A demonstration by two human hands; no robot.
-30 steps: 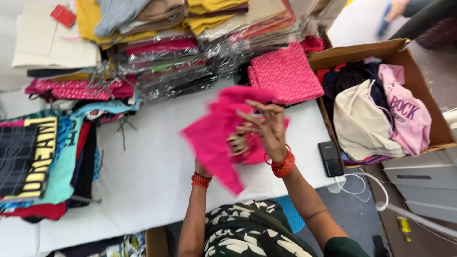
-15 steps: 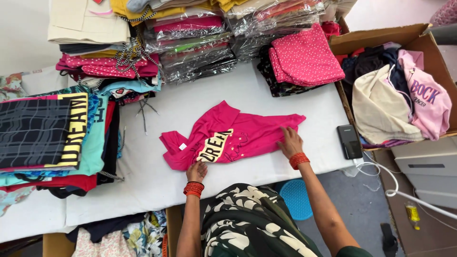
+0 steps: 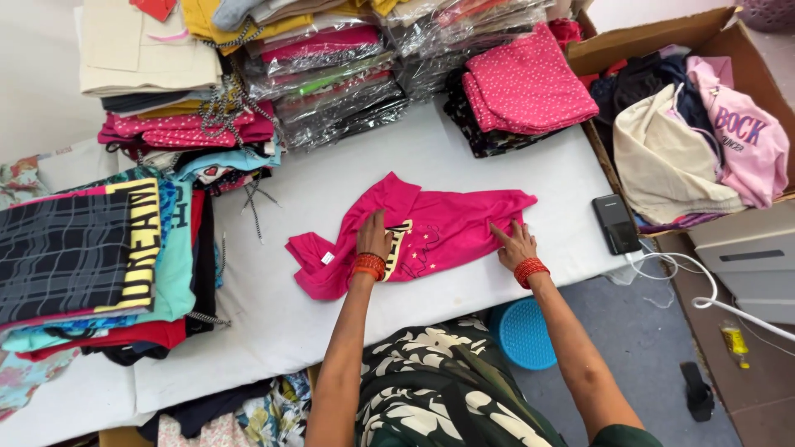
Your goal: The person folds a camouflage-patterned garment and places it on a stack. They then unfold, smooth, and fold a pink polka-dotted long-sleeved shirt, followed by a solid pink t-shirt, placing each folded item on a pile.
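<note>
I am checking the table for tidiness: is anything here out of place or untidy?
Mostly orderly. The pink shirt under the left hand and right hand lies crumpled, one sleeve bunched. The cardboard box holds unfolded clothes in a heap, unlike the neat stacks.

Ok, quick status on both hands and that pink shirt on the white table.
Left hand flat on bright pink printed shirt, near its middle. Right hand pressing its lower right edge. Shirt spread on white table. Black phone lies apart, to the right.

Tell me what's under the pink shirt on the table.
The pink shirt lies flat on the white table, both hands pressing it. Anything beneath the fabric is covered.
</note>
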